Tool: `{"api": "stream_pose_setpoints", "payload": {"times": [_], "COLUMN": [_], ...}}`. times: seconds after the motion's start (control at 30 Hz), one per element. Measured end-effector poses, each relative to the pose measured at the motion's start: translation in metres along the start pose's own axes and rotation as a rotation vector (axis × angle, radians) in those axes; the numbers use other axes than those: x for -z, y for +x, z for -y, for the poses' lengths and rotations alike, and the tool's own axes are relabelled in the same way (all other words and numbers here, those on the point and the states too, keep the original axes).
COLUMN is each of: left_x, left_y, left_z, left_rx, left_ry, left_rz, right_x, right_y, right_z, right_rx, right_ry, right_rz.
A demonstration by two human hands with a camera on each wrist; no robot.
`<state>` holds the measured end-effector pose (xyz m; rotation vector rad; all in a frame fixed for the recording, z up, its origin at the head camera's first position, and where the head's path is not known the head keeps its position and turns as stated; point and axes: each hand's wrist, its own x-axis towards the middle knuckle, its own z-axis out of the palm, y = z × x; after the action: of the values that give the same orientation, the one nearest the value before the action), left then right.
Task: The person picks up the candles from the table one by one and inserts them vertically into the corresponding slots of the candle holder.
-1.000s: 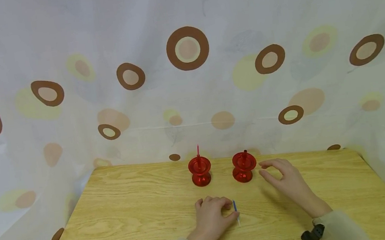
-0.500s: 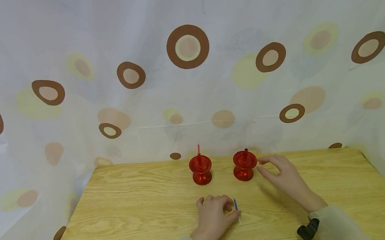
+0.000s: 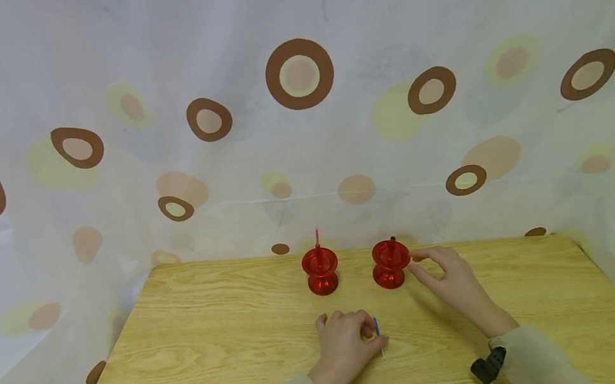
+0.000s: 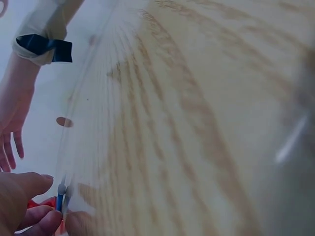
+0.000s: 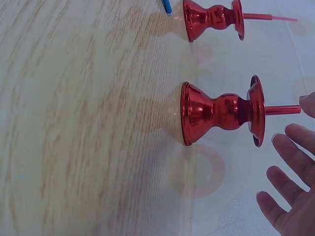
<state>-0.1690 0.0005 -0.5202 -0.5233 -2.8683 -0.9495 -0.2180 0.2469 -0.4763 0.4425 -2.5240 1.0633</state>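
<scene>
Two shiny red candle holders stand upright at the table's back. The left holder carries a thin pink candle; the right holder has a bare red stem. A slim blue stick with a pale end, like a small candle, is by my left hand. My left thumb overlaps the stick in the head view, while a gap shows between thumb and forefinger in the left wrist view. My right hand hovers beside the right holder, fingers spread and holding nothing; contact cannot be told.
The wooden table reaches back to a patterned curtain, which also rises at both sides. A black device is strapped at my right wrist. The left holder stands a short way from the right one.
My right hand has moved slightly left, closer to the right holder. The left thumb has shifted a little to the right over the blue stick. The holders stay put.
</scene>
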Motion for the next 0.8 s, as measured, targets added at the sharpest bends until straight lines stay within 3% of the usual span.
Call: {"api": "stream_pose_setpoints", "payload": {"times": [0.27, 0.6, 0.8], "left_x": [0.0007, 0.0037, 0.0058], "left_y": [0.0035, 0.0062, 0.0096], "left_z": [-0.0037, -0.0061, -0.0049], "left_rx": [0.021, -0.020, -0.042], "left_ry": [0.060, 0.187, 0.220], "left_rz": [0.037, -0.009, 0.005], "right_x": [-0.0006, -0.0005, -0.0010], "right_y": [-0.0003, -0.0004, -0.0012], "right_z": [0.0007, -0.0020, -0.0032], "right_rx": [-0.018, -0.012, -0.010], "right_ry": [0.009, 0.010, 0.020], "right_rz": [0.004, -0.013, -0.018]}}
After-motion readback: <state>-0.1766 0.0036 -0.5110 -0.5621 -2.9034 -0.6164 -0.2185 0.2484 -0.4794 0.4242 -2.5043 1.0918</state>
